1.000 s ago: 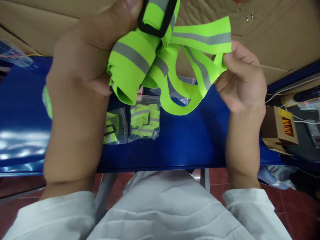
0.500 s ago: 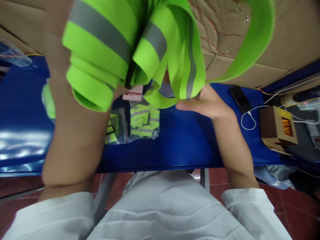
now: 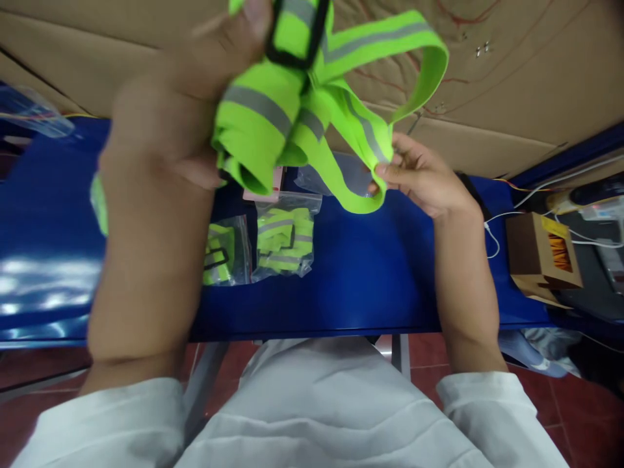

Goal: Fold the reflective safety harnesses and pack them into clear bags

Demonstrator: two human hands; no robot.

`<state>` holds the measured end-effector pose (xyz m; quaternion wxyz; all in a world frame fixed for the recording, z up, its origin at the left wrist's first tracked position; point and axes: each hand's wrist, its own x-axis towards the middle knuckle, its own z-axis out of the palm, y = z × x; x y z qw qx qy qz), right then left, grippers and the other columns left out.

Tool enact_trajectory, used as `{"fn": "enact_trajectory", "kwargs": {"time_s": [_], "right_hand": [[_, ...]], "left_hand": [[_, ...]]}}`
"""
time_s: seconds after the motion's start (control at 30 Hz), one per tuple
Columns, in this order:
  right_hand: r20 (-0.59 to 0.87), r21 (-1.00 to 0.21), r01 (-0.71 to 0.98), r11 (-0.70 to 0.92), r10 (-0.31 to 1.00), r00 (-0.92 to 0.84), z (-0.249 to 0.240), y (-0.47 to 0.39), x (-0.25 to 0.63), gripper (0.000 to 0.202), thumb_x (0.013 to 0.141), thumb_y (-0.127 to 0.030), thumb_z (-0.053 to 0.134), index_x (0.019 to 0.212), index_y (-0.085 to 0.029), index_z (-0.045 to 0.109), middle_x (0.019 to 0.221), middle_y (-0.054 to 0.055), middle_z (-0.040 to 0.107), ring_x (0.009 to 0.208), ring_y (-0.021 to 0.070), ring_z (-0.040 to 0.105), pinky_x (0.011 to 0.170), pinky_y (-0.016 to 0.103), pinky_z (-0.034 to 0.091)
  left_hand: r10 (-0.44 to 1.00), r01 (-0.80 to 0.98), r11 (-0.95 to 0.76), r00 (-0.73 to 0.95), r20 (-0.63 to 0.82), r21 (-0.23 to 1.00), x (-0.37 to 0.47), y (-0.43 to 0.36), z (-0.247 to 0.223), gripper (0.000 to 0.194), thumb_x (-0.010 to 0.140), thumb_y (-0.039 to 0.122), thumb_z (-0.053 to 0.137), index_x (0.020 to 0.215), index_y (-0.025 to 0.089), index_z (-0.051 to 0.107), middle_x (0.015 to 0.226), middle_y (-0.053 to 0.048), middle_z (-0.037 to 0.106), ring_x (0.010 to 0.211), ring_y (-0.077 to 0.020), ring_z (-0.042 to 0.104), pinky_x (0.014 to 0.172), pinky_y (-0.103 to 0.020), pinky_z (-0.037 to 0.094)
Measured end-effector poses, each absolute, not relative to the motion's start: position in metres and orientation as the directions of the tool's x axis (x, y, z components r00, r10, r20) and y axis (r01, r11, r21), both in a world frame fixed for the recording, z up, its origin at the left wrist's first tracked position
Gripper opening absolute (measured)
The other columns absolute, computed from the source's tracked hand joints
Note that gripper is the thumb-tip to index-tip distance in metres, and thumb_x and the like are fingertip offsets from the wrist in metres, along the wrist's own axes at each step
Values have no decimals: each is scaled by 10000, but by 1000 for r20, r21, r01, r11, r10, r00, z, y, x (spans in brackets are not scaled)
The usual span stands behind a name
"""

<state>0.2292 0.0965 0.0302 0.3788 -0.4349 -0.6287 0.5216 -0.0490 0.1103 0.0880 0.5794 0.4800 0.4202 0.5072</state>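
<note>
A neon green strap with grey stripes [image 3: 263, 101] is held up above the blue table, partly rolled, with a black buckle [image 3: 294, 58] at its top. My left hand [image 3: 195, 104], blurred, grips the rolled part from the left. Loops of the strap hang to the right, where my right hand [image 3: 414, 172] pinches their lower edge between thumb and fingers. Below lie a clear bag with a folded green strap [image 3: 285, 240] and another such bag [image 3: 221, 253], partly behind my left forearm.
On the blue table [image 3: 361, 279] lie a pink item [image 3: 266, 185], a clear plastic bag [image 3: 336, 174] and, at right, an open cardboard box [image 3: 529, 244] beside white cables. A brown panel [image 3: 463, 140] stands behind.
The strap bundle has moved away from the camera and turned, so its black buckle now shows. My left hand has come into view beside it; my right hand has shifted slightly right.
</note>
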Motion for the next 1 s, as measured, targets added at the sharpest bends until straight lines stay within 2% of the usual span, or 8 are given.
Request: {"fn": "enact_trajectory", "kwargs": {"time_s": [0.1, 0.23, 0.3, 0.37, 0.43, 0.53, 0.77, 1.0], "right_hand": [[131, -961, 213, 177, 968, -214, 37, 98, 239, 281, 825, -158, 765, 1091, -241, 723, 1069, 28, 746, 1000, 163, 706, 931, 293, 580], [410, -893, 258, 370, 904, 124, 54, 86, 234, 132, 1000, -315, 588, 1050, -299, 710, 1156, 34, 719, 1099, 175, 694, 1015, 320, 548], [372, -902, 240, 359, 928, 13, 60, 76, 228, 236, 1030, -471, 551, 1093, -315, 717, 1201, 33, 717, 1161, 199, 689, 1070, 345, 532], [257, -938, 144, 316, 912, -320, 63, 68, 222, 376, 980, -594, 610, 1193, -304, 718, 1268, 39, 715, 1243, 233, 664, 1128, 372, 507], [141, -960, 86, 266, 727, -672, 62, 64, 218, 524, 901, -576, 738, 1312, -257, 680, 1294, 54, 717, 1251, 244, 660, 1125, 376, 511], [3, -975, 105, 196, 482, -876, 58, 64, 213, 679, 839, -412, 843, 1435, -203, 594, 1215, 57, 748, 1085, 208, 714, 952, 305, 587], [50, -996, 10, 89, 638, -768, 55, 64, 217, 520, 788, -383, 880, 1260, -241, 713, 1087, 11, 774, 960, 172, 734, 893, 261, 589], [-34, -997, 81, 19, 790, -612, 45, 67, 219, 273, 793, -382, 865, 971, -204, 761, 903, 12, 753, 814, 167, 709, 764, 268, 590]], "left_hand": [[931, -237, -72, 332, 151, 969, -41, 109, 78, 248, 917, 325, 731, 1113, 172, 721, 977, 24, 749, 871, -152, 762, 657, -198, 622], [813, -29, -17, 582, 31, 999, -39, 112, 71, 438, 731, 337, 895, 1094, 211, 686, 849, 48, 718, 628, -105, 652, 470, -190, 534], [683, 123, -190, 729, 41, 974, -40, 110, 74, 524, 758, 328, 876, 1229, 230, 670, 994, 34, 728, 754, -110, 662, 571, -187, 554], [560, 153, -387, 822, 100, 909, -41, 103, 79, 579, 799, 350, 860, 1324, 254, 637, 1169, 16, 706, 929, -131, 662, 732, -203, 567], [525, 140, -474, 837, 151, 870, -41, 93, 85, 651, 814, 433, 860, 1387, 270, 598, 1256, 2, 683, 1006, -153, 655, 802, -227, 555], [560, 177, -493, 814, 156, 852, -39, 83, 89, 730, 789, 460, 881, 1422, 277, 566, 1255, -2, 690, 1029, -182, 675, 809, -250, 544], [639, 109, -483, 722, 265, 869, -32, 84, 85, 576, 742, 445, 889, 1249, 283, 668, 1129, 14, 721, 988, -196, 692, 757, -259, 542], [797, 2, -187, 584, 151, 982, -26, 85, 83, 433, 868, 393, 765, 1251, 260, 613, 1088, -15, 738, 943, -200, 732, 676, -268, 567]]}}
